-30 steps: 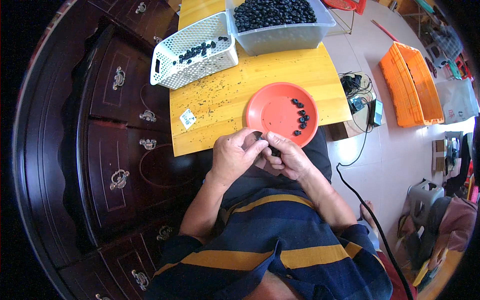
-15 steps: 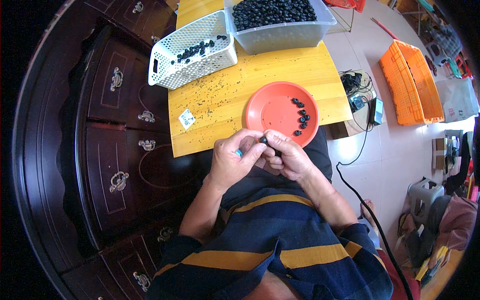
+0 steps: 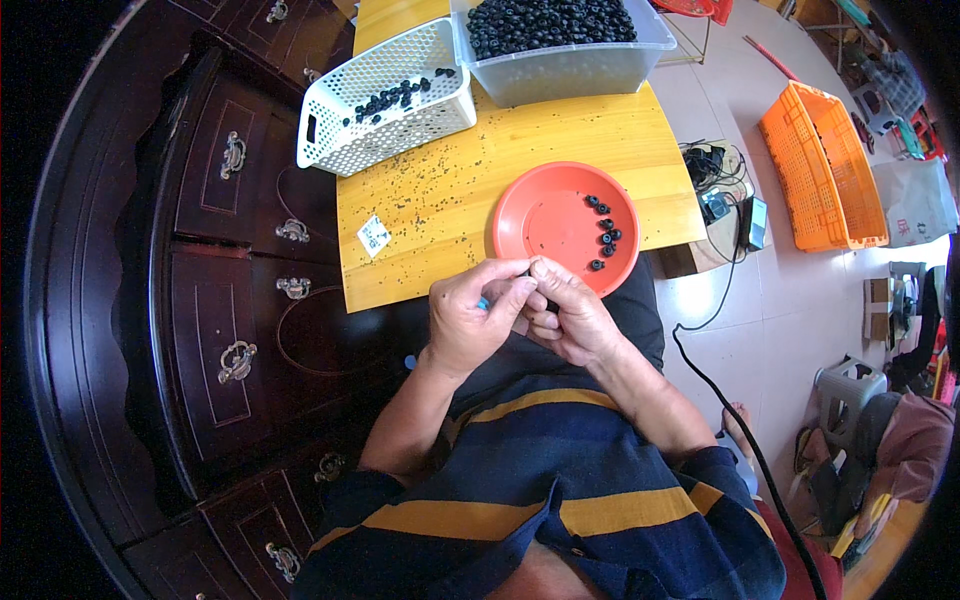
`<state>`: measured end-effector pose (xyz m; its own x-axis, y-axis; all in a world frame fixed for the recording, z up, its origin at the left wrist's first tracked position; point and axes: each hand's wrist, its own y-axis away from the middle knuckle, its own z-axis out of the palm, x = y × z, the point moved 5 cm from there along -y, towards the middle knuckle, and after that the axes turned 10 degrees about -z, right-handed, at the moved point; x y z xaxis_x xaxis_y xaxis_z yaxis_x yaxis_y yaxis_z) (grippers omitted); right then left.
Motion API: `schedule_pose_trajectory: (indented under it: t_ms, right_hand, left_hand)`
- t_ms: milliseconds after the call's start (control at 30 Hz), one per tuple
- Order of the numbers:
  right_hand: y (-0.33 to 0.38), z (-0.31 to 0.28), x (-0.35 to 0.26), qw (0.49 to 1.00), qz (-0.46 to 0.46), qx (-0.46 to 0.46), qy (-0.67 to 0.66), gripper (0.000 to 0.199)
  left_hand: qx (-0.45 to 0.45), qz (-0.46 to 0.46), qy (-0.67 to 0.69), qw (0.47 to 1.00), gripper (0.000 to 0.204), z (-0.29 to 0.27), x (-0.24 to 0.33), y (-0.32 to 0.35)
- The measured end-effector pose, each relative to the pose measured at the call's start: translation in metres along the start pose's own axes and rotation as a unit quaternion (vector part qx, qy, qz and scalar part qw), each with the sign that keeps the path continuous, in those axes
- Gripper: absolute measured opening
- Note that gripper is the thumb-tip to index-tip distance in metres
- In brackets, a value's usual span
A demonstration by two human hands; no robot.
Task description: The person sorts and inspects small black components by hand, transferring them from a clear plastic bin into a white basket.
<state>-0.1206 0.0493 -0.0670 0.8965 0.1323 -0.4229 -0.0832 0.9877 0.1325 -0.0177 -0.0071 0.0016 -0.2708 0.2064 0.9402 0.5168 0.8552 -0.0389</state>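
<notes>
My left hand (image 3: 464,312) and my right hand (image 3: 580,318) meet at the near edge of a red round plate (image 3: 535,210). Their fingertips pinch a small round black part (image 3: 528,273) between them, mostly covered by the fingers. Another black part (image 3: 552,305) shows in the curled fingers of my right hand. Something small and light blue (image 3: 483,303) sits at my left fingers; its kind is unclear. On the plate's right side lie several black ring-like parts (image 3: 607,238).
A white perforated basket (image 3: 400,143) with several black parts stands on the yellow table (image 3: 530,130). Beside it, a translucent bin (image 3: 570,78) is heaped with them. Dark crumbs and a white packet (image 3: 373,236) lie on the table. Dark drawers (image 3: 215,330) flank the left; a black cable (image 3: 735,410) runs right.
The black part at my fingertips, plainly visible before, is now mostly covered by my fingers. Both hands stay in nearly the same place.
</notes>
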Motion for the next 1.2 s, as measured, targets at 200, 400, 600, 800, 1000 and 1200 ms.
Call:
schedule_pose_trajectory:
  t_ms: [200,400,600,800,1000,1200]
  right_hand:
    - [-0.001,-0.003,0.001,0.999,-0.009,0.011,-0.049,0.025]
    - [-0.002,-0.004,-0.009,0.999,-0.031,-0.008,-0.014,0.027]
    - [-0.001,-0.005,-0.009,0.999,-0.025,-0.03,0.003,0.028]
    - [0.0,-0.002,-0.009,0.996,-0.027,-0.074,0.046,0.03]
    - [-0.001,-0.007,-0.005,0.992,-0.026,-0.105,0.061,0.029]
    - [-0.002,-0.006,-0.006,0.994,-0.01,-0.101,0.031,0.024]
  left_hand:
    - [0.073,0.095,-0.017,0.993,0.012,-0.001,0.003,0.003]
    - [0.02,0.035,-0.162,0.986,0.032,-0.022,0.012,-0.007]
    - [-0.07,0.031,-0.224,0.972,0.045,-0.018,0.019,-0.015]
    - [-0.088,0.089,-0.292,0.948,0.05,-0.014,0.018,-0.016]
    - [-0.107,0.104,-0.295,0.944,0.049,-0.013,0.018,-0.016]
    - [-0.094,0.137,-0.286,0.944,0.048,-0.013,0.014,-0.016]
